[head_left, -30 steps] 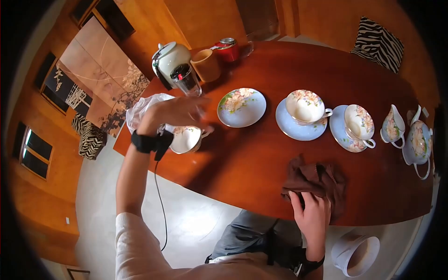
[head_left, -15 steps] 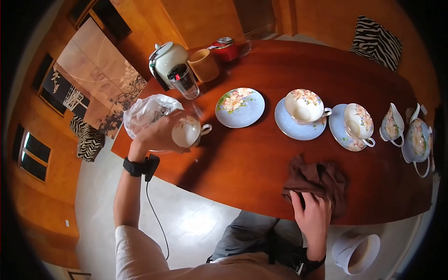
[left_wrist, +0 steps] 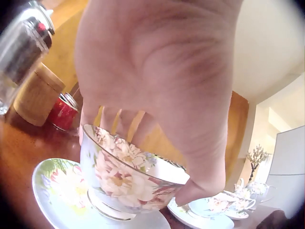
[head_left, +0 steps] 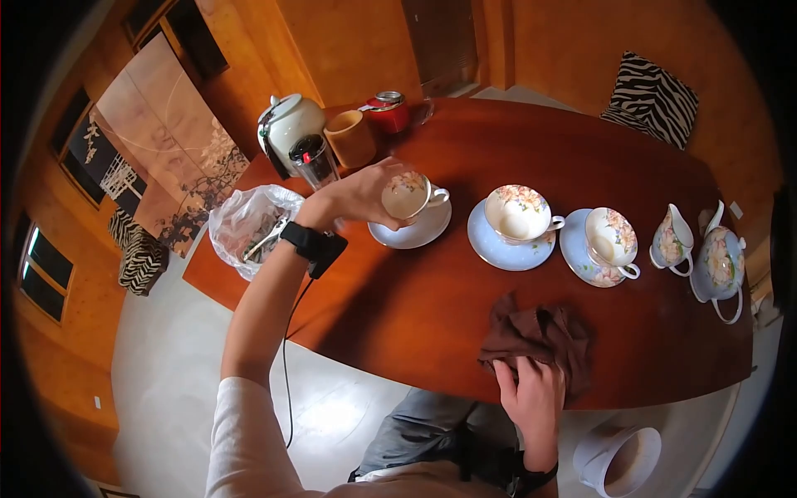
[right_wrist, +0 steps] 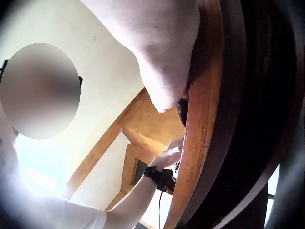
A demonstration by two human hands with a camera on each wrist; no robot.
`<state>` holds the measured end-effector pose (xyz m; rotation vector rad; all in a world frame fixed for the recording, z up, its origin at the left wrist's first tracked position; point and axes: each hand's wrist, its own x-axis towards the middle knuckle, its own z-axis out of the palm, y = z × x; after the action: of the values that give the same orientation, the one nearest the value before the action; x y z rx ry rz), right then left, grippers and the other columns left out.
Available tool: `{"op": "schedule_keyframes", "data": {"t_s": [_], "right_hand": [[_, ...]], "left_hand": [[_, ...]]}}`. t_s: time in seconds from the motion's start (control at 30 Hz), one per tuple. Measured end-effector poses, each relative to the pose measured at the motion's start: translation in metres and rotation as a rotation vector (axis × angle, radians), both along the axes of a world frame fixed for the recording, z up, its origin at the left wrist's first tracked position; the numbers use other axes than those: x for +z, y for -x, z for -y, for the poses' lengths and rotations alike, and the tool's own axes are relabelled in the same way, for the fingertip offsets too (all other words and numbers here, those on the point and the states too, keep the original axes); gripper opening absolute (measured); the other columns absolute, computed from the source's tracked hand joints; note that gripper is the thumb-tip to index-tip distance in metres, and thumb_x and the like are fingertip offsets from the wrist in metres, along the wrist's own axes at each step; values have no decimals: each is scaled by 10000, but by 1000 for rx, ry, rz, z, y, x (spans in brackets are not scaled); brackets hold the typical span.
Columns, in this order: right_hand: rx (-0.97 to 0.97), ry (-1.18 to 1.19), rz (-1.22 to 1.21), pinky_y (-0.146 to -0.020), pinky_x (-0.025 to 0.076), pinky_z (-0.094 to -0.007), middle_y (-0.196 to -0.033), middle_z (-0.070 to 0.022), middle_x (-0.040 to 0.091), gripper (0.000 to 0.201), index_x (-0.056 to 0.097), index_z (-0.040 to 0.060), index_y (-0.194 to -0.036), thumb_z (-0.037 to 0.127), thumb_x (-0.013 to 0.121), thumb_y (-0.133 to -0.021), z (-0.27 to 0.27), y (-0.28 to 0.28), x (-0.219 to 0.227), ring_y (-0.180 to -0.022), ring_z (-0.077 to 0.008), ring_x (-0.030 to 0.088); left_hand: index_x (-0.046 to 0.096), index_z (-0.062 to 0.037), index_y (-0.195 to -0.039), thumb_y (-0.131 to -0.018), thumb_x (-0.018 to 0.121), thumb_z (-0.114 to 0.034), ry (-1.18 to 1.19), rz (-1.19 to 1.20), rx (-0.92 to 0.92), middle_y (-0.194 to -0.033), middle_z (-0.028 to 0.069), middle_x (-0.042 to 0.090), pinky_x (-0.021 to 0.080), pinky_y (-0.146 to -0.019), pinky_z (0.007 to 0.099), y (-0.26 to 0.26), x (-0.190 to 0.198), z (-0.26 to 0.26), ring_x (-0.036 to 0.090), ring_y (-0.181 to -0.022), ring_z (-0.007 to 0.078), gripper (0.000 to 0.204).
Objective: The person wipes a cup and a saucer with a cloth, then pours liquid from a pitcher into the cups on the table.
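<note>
My left hand (head_left: 357,197) grips a flowered teacup (head_left: 403,199) around its rim, thumb on one side and fingers on the other. Below the cup is a pale blue saucer (head_left: 415,233) with painted flowers. In the left wrist view, the cup's foot (left_wrist: 108,210) is right over the saucer (left_wrist: 56,183), and the cup stands nearly upright. Near the table's front edge, my right hand (head_left: 535,400) holds a crumpled brown cloth (head_left: 540,334), with its fingertips partly hidden in the folds.
Two more flowered teacups (head_left: 516,217) (head_left: 608,241) stand on blue saucers to the right, then a creamer (head_left: 671,241) and teapot (head_left: 721,264). On the left are a plastic bag (head_left: 241,228), glass (head_left: 317,168), wooden cup (head_left: 350,139), pale jar (head_left: 290,129) and red tin (head_left: 388,114).
My left hand has reached the teacup beside the plastic bag, taken hold of it and carried it right to the saucer. My right hand and the cloth stay in place.
</note>
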<state>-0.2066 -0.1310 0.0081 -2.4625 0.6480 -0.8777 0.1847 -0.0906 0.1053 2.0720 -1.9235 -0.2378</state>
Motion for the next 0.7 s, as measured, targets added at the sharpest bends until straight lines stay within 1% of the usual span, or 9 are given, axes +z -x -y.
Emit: {"op": "schedule_keyframes", "data": {"t_s": [0.03,0.13,0.23,0.33,0.43,0.53,0.63,0.7], "right_hand": [[-1,-4,12,-734,509,-470,-949,-149,698,193,718,64,-980,219,718,-865,0,0,-1,-847,-383,657],[13,18,30,-739,513,-465,-958,-146,699,205,718,66,-992,224,723,-861,2,0,0,-849,-383,658],[13,17,26,-742,515,-463,-964,-148,698,210,717,68,-996,227,727,-859,2,0,0,-846,-384,656],[15,4,36,-729,511,-467,-955,-152,693,207,714,64,-987,228,724,-861,2,1,-1,-833,-390,652],[26,-26,34,-717,503,-469,-939,-153,687,193,709,61,-988,217,702,-874,2,1,-1,-825,-392,643],[12,-2,27,-703,491,-477,-913,-156,675,155,698,58,-974,179,660,-885,2,1,-2,-808,-389,631],[8,-52,-53,-695,484,-481,-877,-153,666,100,670,52,-914,124,625,-862,0,4,2,-804,-379,625],[2,-45,-109,-683,481,-480,-831,-144,660,69,646,51,-872,103,618,-835,1,8,-6,-779,-376,625]], "left_hand": [[540,-9,-1332,-688,852,-330,28,26,-10,-1299,161,558,459,-1073,398,0,-4,4,559,-1225,320,784],[517,34,-1371,-656,841,-388,-30,14,16,-1335,224,548,427,-1112,387,-3,-9,11,528,-1278,349,891],[525,17,-1368,-653,847,-390,-74,27,74,-1343,216,547,428,-1106,391,-2,-9,13,528,-1279,344,883],[519,-13,-1360,-686,856,-345,-116,30,36,-1308,171,561,467,-1063,392,-1,-6,15,568,-1225,327,824],[507,-16,-1379,-682,857,-359,-126,23,100,-1331,178,559,462,-1069,394,8,1,12,559,-1253,322,852],[481,-16,-1411,-680,851,-368,-146,-24,137,-1361,188,547,452,-1085,396,2,-5,13,541,-1288,320,892],[452,-16,-1438,-690,839,-362,-132,15,119,-1366,193,544,442,-1100,396,-1,-8,13,531,-1304,323,911],[439,-16,-1449,-687,837,-350,-145,24,136,-1373,195,540,438,-1107,392,3,-6,14,527,-1310,325,922]]}}
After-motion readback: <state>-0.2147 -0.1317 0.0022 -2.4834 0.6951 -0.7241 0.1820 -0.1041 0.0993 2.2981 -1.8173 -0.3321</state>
